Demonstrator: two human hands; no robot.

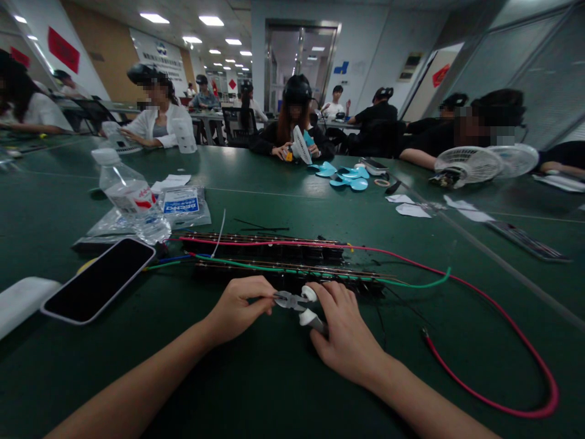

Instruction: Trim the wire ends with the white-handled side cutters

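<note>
My right hand (340,326) is wrapped round a pair of pliers with white handles (312,319), its jaws pointing left. The handles stand apart. My left hand (242,308) is closed in a pinch at the tip of the jaws (287,299); whatever lies between its fingers is too small to make out. Just beyond both hands are two long dark strips (256,268) with metal contacts along them. A green wire (425,286) and a red wire (498,299) run along the strips and off to the right, the red one looping back towards me. A pale cable tie (220,231) sticks up from the nearer strip.
A phone (100,280) and a white object (22,299) lie left. Behind them stand a plastic bottle (130,195) and plastic bags (183,207). Blue fan blades (350,177), papers (411,207) and fan cages (470,166) lie across the table. Several people sit around.
</note>
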